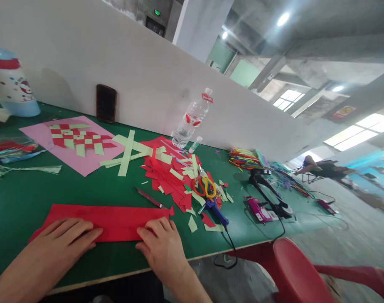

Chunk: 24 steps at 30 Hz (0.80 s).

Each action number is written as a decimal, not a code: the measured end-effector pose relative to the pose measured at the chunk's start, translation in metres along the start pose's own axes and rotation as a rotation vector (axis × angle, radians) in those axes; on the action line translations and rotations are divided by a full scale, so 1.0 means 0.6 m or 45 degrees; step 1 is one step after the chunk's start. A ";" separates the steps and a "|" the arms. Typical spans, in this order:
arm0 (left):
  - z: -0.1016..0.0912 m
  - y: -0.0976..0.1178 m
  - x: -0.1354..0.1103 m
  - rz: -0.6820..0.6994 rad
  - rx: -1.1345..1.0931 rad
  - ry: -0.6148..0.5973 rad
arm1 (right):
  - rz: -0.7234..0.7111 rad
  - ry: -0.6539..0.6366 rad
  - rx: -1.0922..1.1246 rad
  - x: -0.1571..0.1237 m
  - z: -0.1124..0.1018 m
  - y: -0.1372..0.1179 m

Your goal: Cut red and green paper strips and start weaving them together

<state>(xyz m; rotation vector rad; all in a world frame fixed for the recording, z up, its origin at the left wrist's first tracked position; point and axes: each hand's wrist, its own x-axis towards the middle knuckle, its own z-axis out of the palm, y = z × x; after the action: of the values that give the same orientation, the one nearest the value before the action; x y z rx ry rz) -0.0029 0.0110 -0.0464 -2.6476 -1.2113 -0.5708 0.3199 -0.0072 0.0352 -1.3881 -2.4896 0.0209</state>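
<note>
A long folded strip of red paper point(116, 219) lies on the green table point(28, 198) near its front edge. My left hand point(65, 237) lies flat on the strip's left end, fingers stretched out. My right hand point(162, 244) presses on the strip's right part, fingers slightly bent and apart. Neither hand grips anything. Just past the strip lies a small craft knife point(149, 198).
A pile of red and pale green paper scraps point(173, 172) with scissors point(204, 187) and a blue glue gun point(215, 210) sits ahead right. A pink sheet with a woven pattern point(75, 141), a water bottle point(192, 120), a phone point(105, 103) and a red chair point(293, 269) are around.
</note>
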 end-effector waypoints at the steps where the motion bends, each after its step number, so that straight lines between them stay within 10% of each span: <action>1: -0.001 0.001 -0.002 -0.007 -0.009 -0.012 | 0.004 -0.005 0.012 0.000 -0.001 0.000; 24: -0.009 0.003 -0.001 -0.050 -0.018 -0.073 | 0.015 -0.085 -0.002 0.000 -0.006 0.000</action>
<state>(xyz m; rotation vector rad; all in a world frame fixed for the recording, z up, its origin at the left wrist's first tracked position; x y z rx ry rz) -0.0035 0.0078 -0.0416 -2.6746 -1.2825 -0.5143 0.3209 -0.0077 0.0385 -1.4252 -2.5361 0.0692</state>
